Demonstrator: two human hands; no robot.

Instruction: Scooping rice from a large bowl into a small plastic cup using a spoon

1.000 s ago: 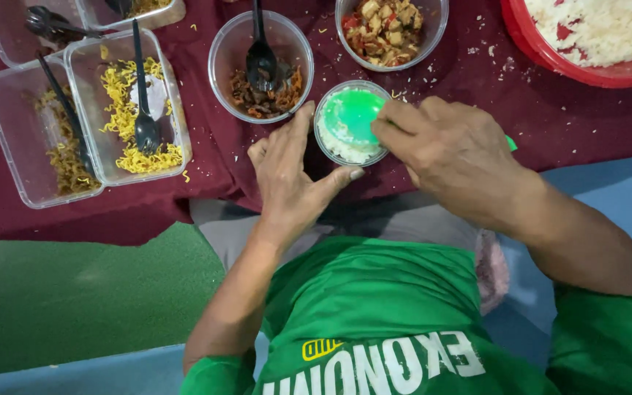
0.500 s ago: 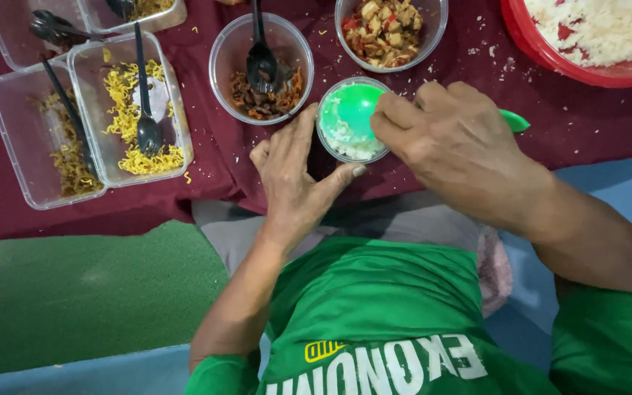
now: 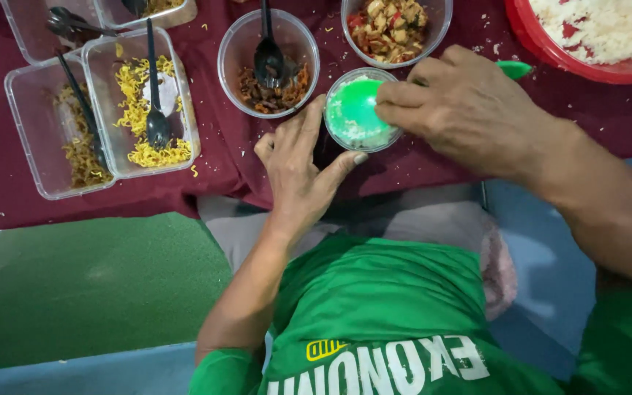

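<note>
Just below brown-filling bowl, small clear cup sits on maroon cloth. I see left hand bracing cup's near side, fingers spread; right hand pinching green scoop into it. Risk: hard press tips cup, rice spills toward table edge.

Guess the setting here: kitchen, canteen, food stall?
Most likely a meal-packing or serving table, not a cooking area. A maroon cloth carries clear containers of yellow noodles, each with a black spoon, a tub of mixed food and a red basin of rice. The right hand presses a green scoop into a small cup.
</note>
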